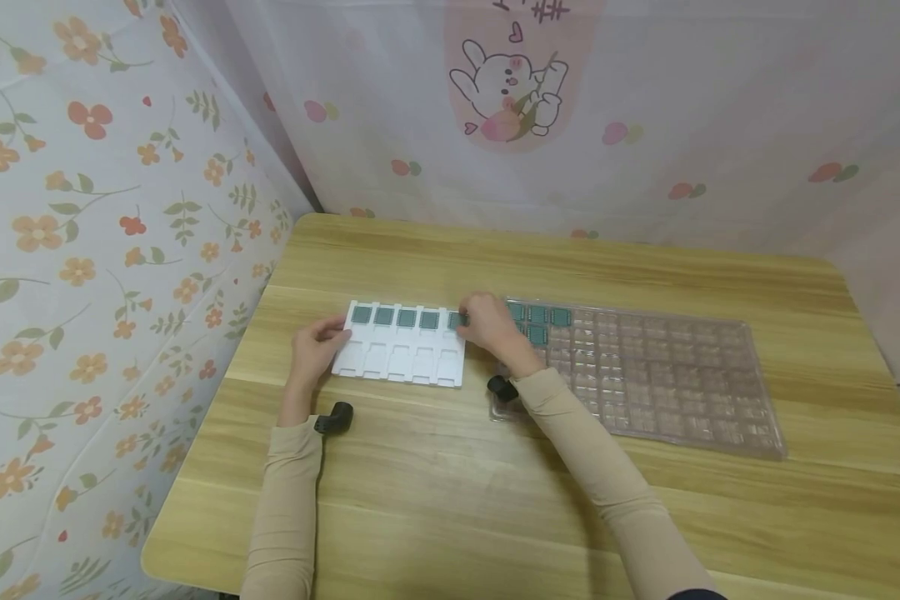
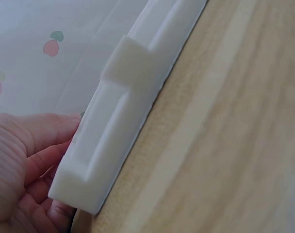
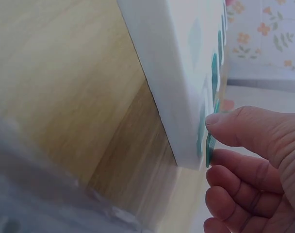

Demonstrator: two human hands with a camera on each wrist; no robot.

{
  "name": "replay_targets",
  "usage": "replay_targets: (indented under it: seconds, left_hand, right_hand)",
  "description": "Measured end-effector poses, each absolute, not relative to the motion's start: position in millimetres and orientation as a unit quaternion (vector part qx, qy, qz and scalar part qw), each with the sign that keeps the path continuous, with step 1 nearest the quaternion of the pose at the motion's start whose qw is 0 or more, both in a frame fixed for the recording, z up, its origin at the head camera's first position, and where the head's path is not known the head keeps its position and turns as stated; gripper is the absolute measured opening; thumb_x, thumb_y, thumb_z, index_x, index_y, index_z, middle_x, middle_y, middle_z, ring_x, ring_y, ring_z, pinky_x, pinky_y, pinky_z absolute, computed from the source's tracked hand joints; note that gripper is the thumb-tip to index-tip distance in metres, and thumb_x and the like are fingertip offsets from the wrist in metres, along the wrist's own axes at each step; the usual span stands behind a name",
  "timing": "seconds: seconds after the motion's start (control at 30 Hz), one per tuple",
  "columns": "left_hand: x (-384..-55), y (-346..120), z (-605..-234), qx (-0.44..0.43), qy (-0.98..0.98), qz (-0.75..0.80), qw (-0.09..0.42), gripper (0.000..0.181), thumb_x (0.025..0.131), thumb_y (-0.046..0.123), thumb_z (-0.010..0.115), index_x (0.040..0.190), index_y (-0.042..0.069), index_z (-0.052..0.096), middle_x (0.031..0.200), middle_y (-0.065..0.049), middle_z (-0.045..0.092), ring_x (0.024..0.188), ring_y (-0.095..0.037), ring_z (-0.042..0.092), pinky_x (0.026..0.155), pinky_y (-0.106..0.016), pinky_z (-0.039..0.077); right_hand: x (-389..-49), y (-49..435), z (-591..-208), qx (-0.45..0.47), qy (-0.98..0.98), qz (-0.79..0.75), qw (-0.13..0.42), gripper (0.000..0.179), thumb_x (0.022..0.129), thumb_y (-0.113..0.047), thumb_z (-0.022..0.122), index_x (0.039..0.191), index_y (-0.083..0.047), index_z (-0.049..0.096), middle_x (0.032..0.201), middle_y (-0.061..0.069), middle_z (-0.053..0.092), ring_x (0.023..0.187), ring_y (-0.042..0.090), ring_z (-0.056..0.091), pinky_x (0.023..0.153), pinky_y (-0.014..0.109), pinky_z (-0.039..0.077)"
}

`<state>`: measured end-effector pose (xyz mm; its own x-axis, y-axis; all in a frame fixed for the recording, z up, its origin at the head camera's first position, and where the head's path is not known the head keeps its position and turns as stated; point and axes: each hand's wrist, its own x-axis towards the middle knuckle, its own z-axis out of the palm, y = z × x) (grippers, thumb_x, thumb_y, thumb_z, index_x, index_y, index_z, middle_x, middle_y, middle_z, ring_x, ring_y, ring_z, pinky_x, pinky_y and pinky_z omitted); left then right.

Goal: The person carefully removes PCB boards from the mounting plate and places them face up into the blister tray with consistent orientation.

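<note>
In the head view a white plastic tray (image 1: 397, 334) with two rows of recesses lies on the table. Its far row carries several small green circuit boards (image 1: 407, 318), while the near row shows bare recesses. My left hand (image 1: 315, 343) holds the tray's left end, thumb at the top edge and fingers along the side. With thumb and index finger, my right hand (image 1: 489, 323) pinches a green circuit board (image 3: 211, 141) at the recess on the far right. Seen from the right wrist, that board is slightly tilted against the tray face.
A large clear plastic tray (image 1: 667, 367) with many pockets lies to the right, partly under the right forearm. Several green boards (image 1: 561, 317) sit in its far-left pockets. Black wrist devices (image 1: 334, 418) stick out from both sleeves. Curtains (image 1: 390, 100) hang behind the wooden table (image 1: 435, 492).
</note>
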<state>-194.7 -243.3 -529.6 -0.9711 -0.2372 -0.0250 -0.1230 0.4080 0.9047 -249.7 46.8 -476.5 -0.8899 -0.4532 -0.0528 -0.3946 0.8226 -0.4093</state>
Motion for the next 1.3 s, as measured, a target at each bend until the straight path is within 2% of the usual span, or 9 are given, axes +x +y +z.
replay_targets:
  seconds: [0.37, 0.83, 1.3]
  left_hand:
    - [-195, -243, -528, 0.106, -0.835, -0.538, 0.053, 0.030, 0.085, 0.005, 0.066, 0.114, -0.002, 0.064, 0.101, -0.021, 0.064, 0.085, -0.021, 0.057, 0.066, -0.016, 0.043]
    - [-194, -241, -526, 0.114, -0.832, -0.541, 0.045, 0.031, 0.085, 0.006, 0.066, 0.115, -0.002, 0.063, 0.103, -0.021, 0.064, 0.087, -0.023, 0.057, 0.067, -0.016, 0.043]
    - [-194, -242, -531, 0.116, -0.830, -0.544, 0.047, 0.031, 0.085, 0.007, 0.066, 0.115, -0.001, 0.064, 0.103, -0.021, 0.064, 0.085, -0.018, 0.056, 0.066, -0.016, 0.044]
  right_hand:
    - [-248, 57, -475, -0.224, 0.948, -0.216, 0.063, 0.023, 0.081, -0.011, 0.070, 0.098, 0.005, 0.068, 0.099, 0.017, 0.066, 0.077, 0.021, 0.057, 0.074, 0.034, 0.050]
    - [-241, 77, -472, -0.203, 0.942, -0.250, 0.093, 0.027, 0.081, -0.012, 0.069, 0.102, 0.005, 0.067, 0.094, 0.014, 0.062, 0.075, 0.020, 0.055, 0.066, 0.031, 0.048]
    - [-234, 105, -469, -0.205, 0.946, -0.245, 0.063, 0.025, 0.080, -0.011, 0.073, 0.098, 0.006, 0.067, 0.084, 0.012, 0.062, 0.070, 0.020, 0.053, 0.062, 0.030, 0.047]
